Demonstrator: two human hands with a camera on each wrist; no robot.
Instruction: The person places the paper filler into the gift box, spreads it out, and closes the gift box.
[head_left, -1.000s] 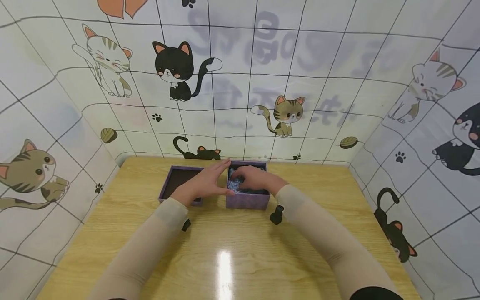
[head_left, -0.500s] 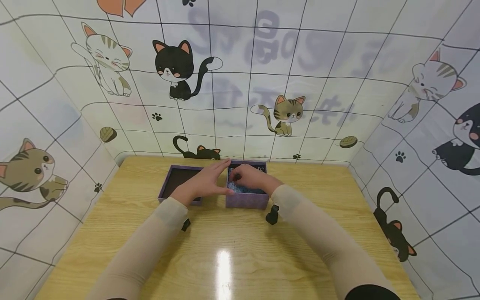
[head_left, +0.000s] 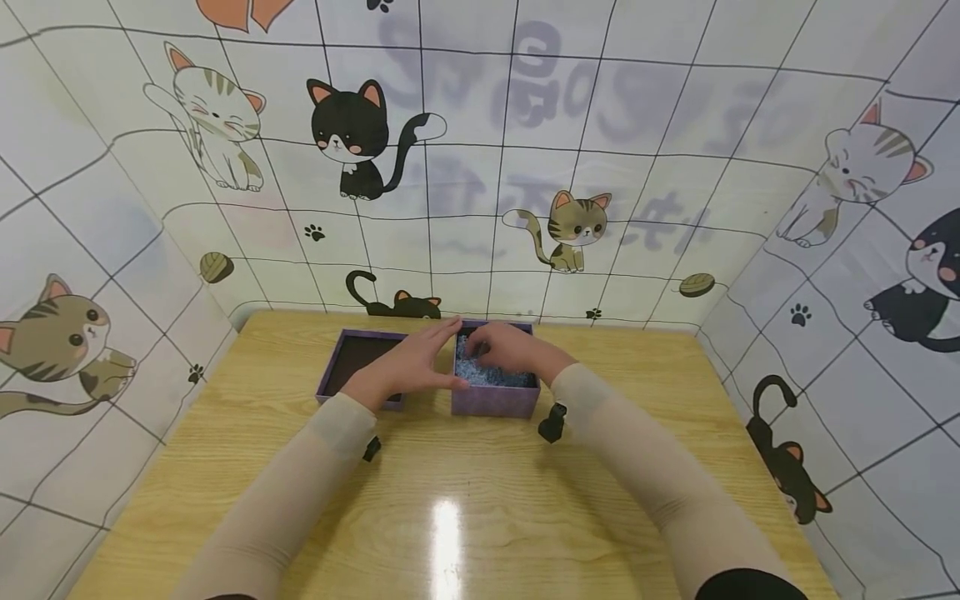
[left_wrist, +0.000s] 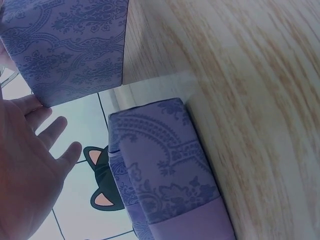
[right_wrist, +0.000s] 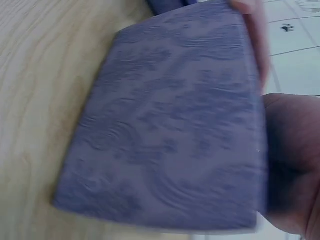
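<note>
A purple patterned box (head_left: pixel 495 402) stands without its lid at the back of the table, filled with pale blue shredded filler (head_left: pixel 504 377). My left hand (head_left: pixel 411 363) spans the box's left side, index finger at the back corner and thumb at the front corner; in the left wrist view its other fingers lie loosely spread below the box wall (left_wrist: pixel 70 50). Inside the box, my right hand (head_left: pixel 508 348) curls its fingers and thumb into the filler, fingertips partly hidden. The right wrist view shows the box's outer wall (right_wrist: pixel 165 125) in front of that hand.
The matching lid (head_left: pixel 360 362) lies with its dark inside up, left of the box and partly under my left hand. A wooden table (head_left: pixel 480 500) reaches back to a wall covering (head_left: pixel 465 167) printed with cats. Small black wrist devices hang below both cuffs.
My right hand shifts about inside the box, most recently slightly to the right. Blue filler now covers dark areas seen earlier on the right side. My left hand stays in place.
</note>
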